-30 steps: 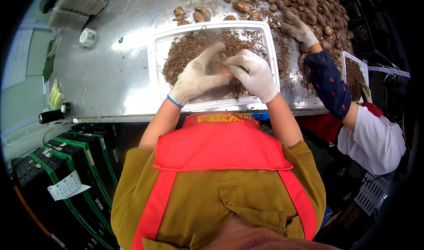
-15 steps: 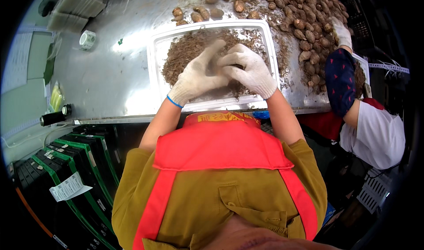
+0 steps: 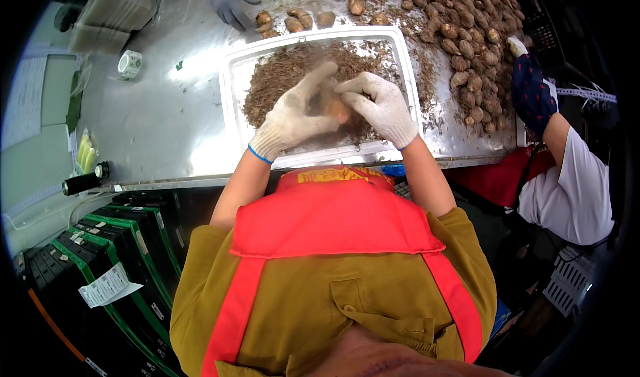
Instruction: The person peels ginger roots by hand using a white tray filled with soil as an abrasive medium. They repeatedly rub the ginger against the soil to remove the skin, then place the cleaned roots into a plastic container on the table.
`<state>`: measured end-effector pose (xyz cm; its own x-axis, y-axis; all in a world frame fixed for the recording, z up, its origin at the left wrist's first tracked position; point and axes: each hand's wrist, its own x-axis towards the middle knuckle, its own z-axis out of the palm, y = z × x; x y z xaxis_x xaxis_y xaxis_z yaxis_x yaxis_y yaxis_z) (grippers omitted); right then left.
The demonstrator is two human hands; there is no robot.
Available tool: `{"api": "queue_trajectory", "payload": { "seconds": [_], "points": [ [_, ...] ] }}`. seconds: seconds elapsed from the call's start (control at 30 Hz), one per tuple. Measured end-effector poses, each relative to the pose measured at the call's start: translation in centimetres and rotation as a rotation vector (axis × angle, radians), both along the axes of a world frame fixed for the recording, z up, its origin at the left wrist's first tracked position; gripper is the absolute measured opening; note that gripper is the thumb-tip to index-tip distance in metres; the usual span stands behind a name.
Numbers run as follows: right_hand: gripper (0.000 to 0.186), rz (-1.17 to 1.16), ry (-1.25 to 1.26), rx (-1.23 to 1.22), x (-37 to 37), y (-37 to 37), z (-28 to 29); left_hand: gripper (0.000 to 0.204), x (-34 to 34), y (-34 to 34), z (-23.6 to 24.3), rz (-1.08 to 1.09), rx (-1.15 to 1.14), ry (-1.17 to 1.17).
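My white-gloved left hand (image 3: 297, 114) is closed round a brown tuber (image 3: 337, 109) with a pale orange patch, over the white tray (image 3: 233, 104). My right hand (image 3: 380, 104), also gloved, has its fingers bent and pinched on that tuber from the right; their tips are partly hidden and blurred. Beneath both hands the tray holds a heap of brown fibrous peelings (image 3: 273, 77). A few tubers (image 3: 293, 25) lie just behind the tray.
On the steel table (image 3: 153, 130) stand clear plastic containers (image 3: 110, 14) and a tape roll (image 3: 130, 64). A big tuber pile (image 3: 467, 50) fills the back right. A co-worker's navy sleeve (image 3: 533, 94) reaches in at right; another's grey-gloved hand (image 3: 230, 0) is at the back.
A grey-gloved hand has appeared at the back. The co-worker's arm at right has shifted rightward along the pile. My hands remain over the tray, with the right fingers slightly moved on the tuber.
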<state>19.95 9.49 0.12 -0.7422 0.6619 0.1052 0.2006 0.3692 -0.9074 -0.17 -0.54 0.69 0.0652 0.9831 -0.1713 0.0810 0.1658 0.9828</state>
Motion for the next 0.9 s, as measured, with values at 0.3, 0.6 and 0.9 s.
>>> {"api": "queue_trajectory", "payload": {
  "seconds": [0.3,0.6,0.9],
  "points": [
    [0.021,-0.013,0.029,-0.152,-0.7,1.0,1.2,0.1,-0.4,-0.1,-0.4,-0.003,0.007,-0.005],
    [0.018,0.128,-0.172,0.383,-2.5,0.8,0.8,0.105,0.2,-0.1,1.2,-0.036,-0.051,0.164],
    [0.029,0.061,-0.161,-0.03,-1.0,1.5,1.5,0.108,-0.6,-0.1,0.4,-0.014,-0.002,-0.011]
  ]
}}
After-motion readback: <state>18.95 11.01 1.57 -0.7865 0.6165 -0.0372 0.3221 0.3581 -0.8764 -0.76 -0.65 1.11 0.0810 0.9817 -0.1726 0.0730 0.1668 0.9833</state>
